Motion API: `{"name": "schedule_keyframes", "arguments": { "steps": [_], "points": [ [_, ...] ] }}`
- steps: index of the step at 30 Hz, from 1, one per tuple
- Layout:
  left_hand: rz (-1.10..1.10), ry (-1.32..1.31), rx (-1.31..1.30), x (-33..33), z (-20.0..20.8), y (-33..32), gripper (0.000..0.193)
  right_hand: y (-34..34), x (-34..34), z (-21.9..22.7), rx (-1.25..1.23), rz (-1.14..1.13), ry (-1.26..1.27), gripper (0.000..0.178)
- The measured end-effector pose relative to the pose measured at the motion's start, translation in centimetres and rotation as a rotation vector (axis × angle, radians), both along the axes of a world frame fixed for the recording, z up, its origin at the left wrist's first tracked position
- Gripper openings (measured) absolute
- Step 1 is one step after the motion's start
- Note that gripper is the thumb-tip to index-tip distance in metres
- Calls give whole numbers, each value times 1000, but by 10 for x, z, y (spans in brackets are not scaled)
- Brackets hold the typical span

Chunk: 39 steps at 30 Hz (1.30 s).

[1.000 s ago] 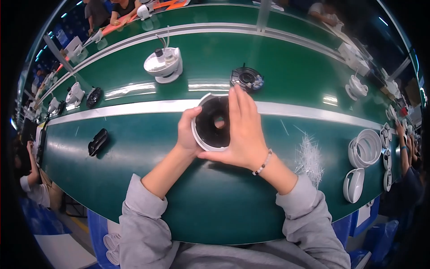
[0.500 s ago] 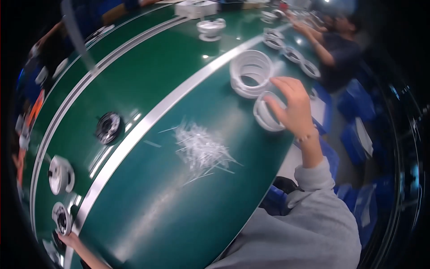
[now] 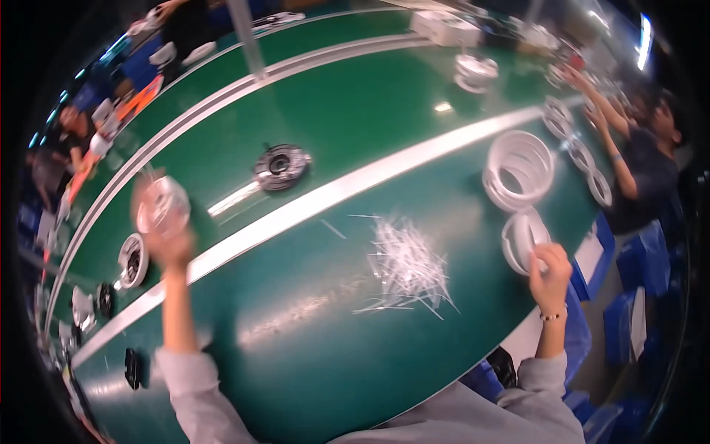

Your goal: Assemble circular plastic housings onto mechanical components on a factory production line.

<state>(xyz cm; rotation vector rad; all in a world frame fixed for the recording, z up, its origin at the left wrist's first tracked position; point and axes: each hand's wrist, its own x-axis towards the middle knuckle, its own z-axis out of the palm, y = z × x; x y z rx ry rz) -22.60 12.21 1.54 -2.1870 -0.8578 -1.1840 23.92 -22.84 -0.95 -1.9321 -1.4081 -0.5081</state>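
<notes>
Blue bin [image 3: 645, 255] off bench's right edge, contents can't tell. White bowl-shaped housing [image 3: 164, 198] past the metal rail [image 3: 370, 172], left of centre, interior smeared by blur. Left hand [image 3: 171, 248] on its near side, too blurred to tell if fingers are apart or gripping. Smooth white oval shell [image 3: 515, 248] near bench's right edge; right hand [image 3: 551, 275] has thumb and fingers pinched on its near rim. White ring stack [image 3: 543, 174] just beyond it. Loose heap of thin, glossy white strips [image 3: 409, 263] mid-bench. Round black ribbed part [image 3: 282, 167] beyond rail.
</notes>
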Motion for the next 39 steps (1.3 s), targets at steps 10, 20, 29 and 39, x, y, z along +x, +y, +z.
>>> {"name": "schedule_keyframes", "arguments": {
  "steps": [10, 20, 29, 39],
  "points": [
    [209, -135, -955, 144, -30, 56, 51, 53, -137, 54, 150, 730, -134, 9],
    [-548, -1304, -1290, 18, -10, -53, 27, 102, -300, -7, -429, 1250, -399, 19],
    [-579, -1501, -1299, -41, -29, -127, 27, 146, -299, 55, -793, 1221, -490, 116],
    [-545, -1699, -1160, -54, -37, -154, 52, 164, -297, 40, -474, 1351, 218, 118]
  ]
}}
